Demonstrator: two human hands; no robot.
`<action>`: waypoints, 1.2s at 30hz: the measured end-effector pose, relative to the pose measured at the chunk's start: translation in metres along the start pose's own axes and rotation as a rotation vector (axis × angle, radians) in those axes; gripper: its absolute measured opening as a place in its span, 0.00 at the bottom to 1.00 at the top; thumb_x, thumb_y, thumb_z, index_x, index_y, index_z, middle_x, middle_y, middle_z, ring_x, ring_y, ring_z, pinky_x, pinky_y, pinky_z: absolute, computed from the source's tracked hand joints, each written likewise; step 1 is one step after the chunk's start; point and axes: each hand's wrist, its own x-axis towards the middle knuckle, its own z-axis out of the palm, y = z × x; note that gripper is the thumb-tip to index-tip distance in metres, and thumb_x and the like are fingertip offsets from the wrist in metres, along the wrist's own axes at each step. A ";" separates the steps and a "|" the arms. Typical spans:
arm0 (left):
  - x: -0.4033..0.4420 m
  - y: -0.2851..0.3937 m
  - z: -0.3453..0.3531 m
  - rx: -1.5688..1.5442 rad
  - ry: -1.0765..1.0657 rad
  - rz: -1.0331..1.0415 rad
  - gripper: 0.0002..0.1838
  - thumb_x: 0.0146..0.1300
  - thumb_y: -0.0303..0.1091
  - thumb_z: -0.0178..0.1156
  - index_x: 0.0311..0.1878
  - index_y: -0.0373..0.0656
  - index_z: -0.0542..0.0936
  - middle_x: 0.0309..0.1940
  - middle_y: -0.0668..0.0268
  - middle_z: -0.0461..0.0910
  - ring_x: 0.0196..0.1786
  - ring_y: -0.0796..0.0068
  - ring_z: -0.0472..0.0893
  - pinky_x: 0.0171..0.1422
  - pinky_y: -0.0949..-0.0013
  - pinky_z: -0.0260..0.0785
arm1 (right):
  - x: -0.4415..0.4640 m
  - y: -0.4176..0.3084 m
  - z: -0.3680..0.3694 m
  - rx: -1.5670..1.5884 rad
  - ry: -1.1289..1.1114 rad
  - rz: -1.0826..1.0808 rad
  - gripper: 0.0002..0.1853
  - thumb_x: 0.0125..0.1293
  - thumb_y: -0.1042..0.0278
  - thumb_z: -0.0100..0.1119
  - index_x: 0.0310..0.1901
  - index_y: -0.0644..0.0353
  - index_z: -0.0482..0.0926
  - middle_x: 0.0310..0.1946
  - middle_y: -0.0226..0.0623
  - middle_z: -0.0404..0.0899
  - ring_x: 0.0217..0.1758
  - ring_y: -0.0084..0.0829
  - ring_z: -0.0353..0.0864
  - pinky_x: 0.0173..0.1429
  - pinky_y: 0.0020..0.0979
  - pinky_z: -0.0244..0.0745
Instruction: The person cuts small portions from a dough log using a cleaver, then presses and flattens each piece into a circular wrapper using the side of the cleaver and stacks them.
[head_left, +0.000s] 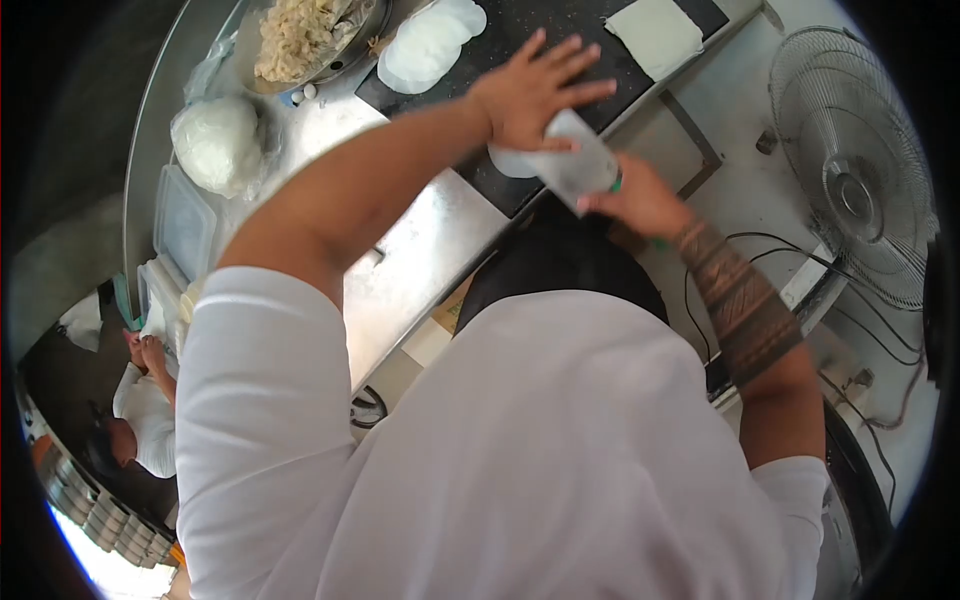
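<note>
My right hand is closed around the handle of a broad, flat cleaver-like blade, slightly blurred, with green showing at the grip. Stretched out above the black board, my left hand has its fingers spread and its thumb close to the blade; whether it touches the metal I cannot tell. Partly under the blade lies a thin white round wrapper. A pile of similar round wrappers overlaps at the far left of the board. A square, white folded cloth-like piece rests at its right end.
A metal bowl of pale chunky filling stands at the back left, near a plastic-wrapped white mass and a clear lidded container. A fan and loose cables are on my right. Another person works at far left.
</note>
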 end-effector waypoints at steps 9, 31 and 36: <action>0.051 0.000 0.015 0.131 -0.084 -0.086 0.46 0.67 0.74 0.57 0.85 0.67 0.64 0.88 0.56 0.54 0.89 0.45 0.53 0.88 0.29 0.39 | 0.010 0.004 -0.048 -0.258 0.146 0.079 0.38 0.57 0.53 0.85 0.60 0.70 0.79 0.53 0.55 0.87 0.59 0.49 0.88 0.64 0.44 0.80; 0.057 -0.024 0.005 -0.002 0.011 -0.151 0.45 0.64 0.62 0.64 0.79 0.46 0.71 0.85 0.42 0.55 0.87 0.37 0.54 0.87 0.28 0.41 | 0.048 0.005 -0.084 -0.527 0.079 -0.032 0.37 0.64 0.48 0.79 0.62 0.71 0.78 0.50 0.54 0.86 0.53 0.45 0.87 0.62 0.41 0.80; 0.059 -0.060 -0.018 -0.178 0.018 -0.592 0.45 0.66 0.63 0.62 0.80 0.47 0.70 0.84 0.42 0.57 0.85 0.36 0.57 0.86 0.29 0.45 | 0.047 -0.053 -0.091 -0.548 0.097 0.070 0.37 0.68 0.47 0.75 0.65 0.72 0.76 0.51 0.58 0.85 0.56 0.48 0.86 0.64 0.41 0.79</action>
